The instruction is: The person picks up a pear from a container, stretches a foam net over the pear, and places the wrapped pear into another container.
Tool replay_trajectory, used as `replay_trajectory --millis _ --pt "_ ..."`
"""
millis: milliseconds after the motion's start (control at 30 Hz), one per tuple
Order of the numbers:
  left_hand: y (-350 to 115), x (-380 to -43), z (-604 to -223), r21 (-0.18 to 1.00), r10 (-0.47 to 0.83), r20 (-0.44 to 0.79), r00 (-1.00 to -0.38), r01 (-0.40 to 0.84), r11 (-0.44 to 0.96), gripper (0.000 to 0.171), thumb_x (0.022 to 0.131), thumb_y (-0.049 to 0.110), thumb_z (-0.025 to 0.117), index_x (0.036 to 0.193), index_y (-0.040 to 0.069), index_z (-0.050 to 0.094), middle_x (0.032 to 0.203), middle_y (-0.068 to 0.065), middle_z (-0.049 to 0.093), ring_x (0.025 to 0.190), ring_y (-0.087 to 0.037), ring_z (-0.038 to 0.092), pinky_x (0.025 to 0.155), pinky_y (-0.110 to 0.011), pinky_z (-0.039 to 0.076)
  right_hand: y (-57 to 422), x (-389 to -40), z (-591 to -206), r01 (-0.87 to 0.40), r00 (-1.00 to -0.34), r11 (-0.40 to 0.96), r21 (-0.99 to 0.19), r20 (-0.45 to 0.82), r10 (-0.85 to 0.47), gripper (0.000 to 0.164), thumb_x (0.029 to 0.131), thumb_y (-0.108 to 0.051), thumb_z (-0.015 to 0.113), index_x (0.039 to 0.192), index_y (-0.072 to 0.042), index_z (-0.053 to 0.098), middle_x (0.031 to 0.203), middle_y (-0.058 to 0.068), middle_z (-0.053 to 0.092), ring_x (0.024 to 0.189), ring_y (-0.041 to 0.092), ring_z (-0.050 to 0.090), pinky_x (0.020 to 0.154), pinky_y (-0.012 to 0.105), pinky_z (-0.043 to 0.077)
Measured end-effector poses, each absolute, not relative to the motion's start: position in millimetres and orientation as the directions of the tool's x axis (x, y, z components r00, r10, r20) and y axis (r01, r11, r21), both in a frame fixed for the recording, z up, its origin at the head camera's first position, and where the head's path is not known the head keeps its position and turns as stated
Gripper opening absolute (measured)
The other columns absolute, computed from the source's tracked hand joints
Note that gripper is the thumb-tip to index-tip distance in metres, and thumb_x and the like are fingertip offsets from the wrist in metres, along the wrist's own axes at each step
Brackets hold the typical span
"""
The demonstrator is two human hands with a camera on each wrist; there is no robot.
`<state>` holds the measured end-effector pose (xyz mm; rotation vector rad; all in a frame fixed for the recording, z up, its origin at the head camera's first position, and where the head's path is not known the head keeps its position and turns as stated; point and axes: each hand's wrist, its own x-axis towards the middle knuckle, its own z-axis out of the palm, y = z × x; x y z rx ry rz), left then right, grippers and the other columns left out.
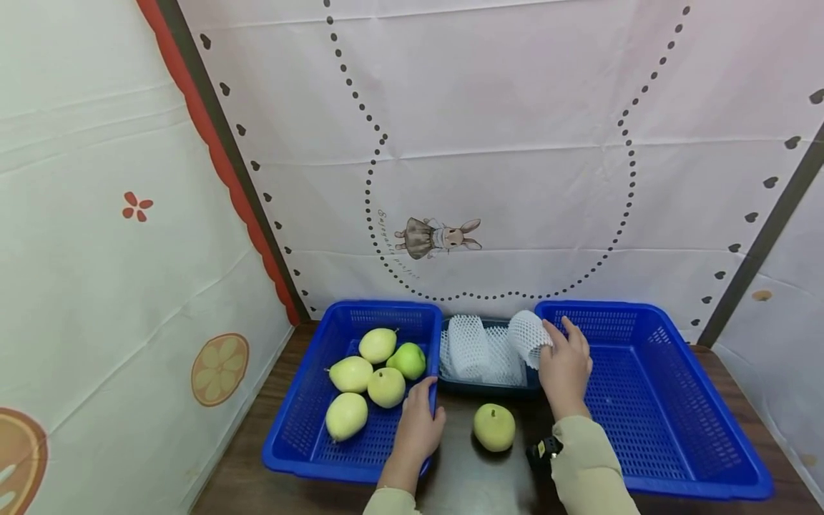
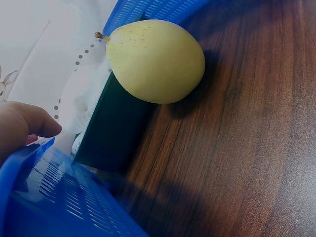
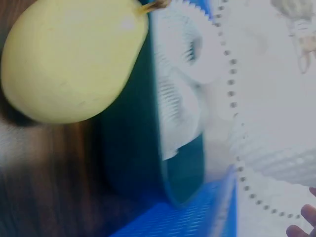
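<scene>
My right hand (image 1: 566, 368) pinches a white foam fruit net (image 1: 529, 336) above the right end of a dark green tray (image 1: 489, 390). In the right wrist view only its fingertips (image 3: 308, 217) show at the lower right, near the blurred white net. My left hand (image 1: 418, 425) rests at the right rim of the left blue basket (image 1: 302, 400), fingers relaxed; part of it shows in the left wrist view. Between the hands a yellow-green pear (image 1: 493, 428) stands on the table, stem up, in front of the tray; neither hand touches it.
Several pears (image 1: 350, 374) lie in the left basket, one of them greener (image 1: 408, 360). More white foam nets (image 1: 468, 348) fill the tray. A second blue basket (image 1: 650, 400) stands at the right on the brown wooden table (image 2: 256, 123). Printed cloth (image 1: 502, 179) hangs behind.
</scene>
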<state>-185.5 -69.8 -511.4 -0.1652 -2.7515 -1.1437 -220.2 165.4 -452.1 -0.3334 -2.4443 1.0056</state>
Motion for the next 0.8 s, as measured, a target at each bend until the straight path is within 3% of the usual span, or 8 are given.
replay_trajectory --millis 133,267,400,500,567,700,800 --pt "-70.8 -184.3 -510.7 0.682 0.013 0.269 -0.963 0.200 0.703 0.043 0.088 0.018 0.062 0.128 0.011 0.048 0.129 -0.013 0.045 0.114 -0.032 0.042 0.089 -0.050 0.039 162.7 -208.5 -443.7 -0.022 -0.890 0.581 -0.814 0.281 0.358 0.045 0.089 -0.001 0.042 0.131 -0.011 0.052 0.143 0.010 0.037 0.132 0.036 0.028 0.102 0.056 0.024" --pt "-72.7 -182.7 -507.9 0.641 -0.009 0.467 -0.884 0.332 0.692 0.044 0.084 0.027 0.069 0.122 0.012 0.054 0.121 -0.009 0.048 0.109 -0.029 0.042 0.085 -0.048 0.040 152.0 -192.2 -441.8 -0.028 -0.940 0.400 -0.916 0.160 0.301 0.048 0.087 0.002 0.040 0.130 -0.013 0.054 0.137 0.012 0.045 0.125 0.031 0.039 0.097 0.048 0.035" --pt "-72.7 -182.0 -506.7 0.505 0.096 0.625 -0.775 0.495 0.707 0.071 0.067 0.035 0.082 0.127 0.016 0.050 0.129 -0.009 0.044 0.113 -0.031 0.040 0.085 -0.050 0.041 135.7 -179.1 -442.9 -0.005 -0.965 0.307 -0.952 0.085 0.247 0.045 0.082 0.005 0.044 0.121 -0.010 0.062 0.124 0.017 0.056 0.106 0.030 0.054 0.081 0.040 0.046" --pt "-71.4 -181.1 -506.5 0.407 0.219 0.650 -0.728 0.576 0.709 0.092 0.057 0.038 0.087 0.135 0.020 0.042 0.141 -0.009 0.034 0.125 -0.035 0.032 0.091 -0.056 0.036 124.2 -174.3 -445.4 -0.010 -0.982 0.313 -0.950 0.068 0.178 0.039 0.080 0.006 0.050 0.113 -0.008 0.066 0.115 0.017 0.061 0.098 0.028 0.057 0.074 0.036 0.048" --pt "-70.3 -180.9 -506.3 0.360 0.291 0.642 -0.710 0.614 0.702 0.097 0.055 0.038 0.088 0.137 0.022 0.039 0.145 -0.007 0.030 0.130 -0.036 0.027 0.095 -0.059 0.032 117.6 -173.6 -447.1 -0.005 -0.990 0.330 -0.944 0.050 0.129 0.036 0.079 0.008 0.055 0.110 -0.007 0.067 0.113 0.016 0.062 0.098 0.029 0.057 0.075 0.037 0.049" --pt "-68.4 -181.5 -506.1 0.275 0.382 0.634 -0.672 0.658 0.701 0.087 0.060 0.035 0.086 0.136 0.025 0.046 0.147 -0.005 0.031 0.133 -0.034 0.024 0.099 -0.059 0.027 111.5 -174.2 -450.6 0.023 -0.993 0.384 -0.923 0.023 0.115 0.034 0.076 0.010 0.060 0.104 -0.008 0.070 0.110 0.016 0.063 0.098 0.030 0.057 0.073 0.039 0.050" --pt "-67.6 -180.2 -504.8 0.234 0.413 0.647 -0.641 0.682 0.693 0.071 0.067 0.020 0.081 0.131 0.030 0.053 0.147 -0.004 0.033 0.133 -0.034 0.024 0.099 -0.060 0.026 117.9 -177.7 -454.6 0.043 -0.981 0.427 -0.903 0.044 0.191 0.034 0.074 0.010 0.059 0.100 -0.008 0.072 0.107 0.015 0.065 0.092 0.028 0.059 0.066 0.032 0.049"
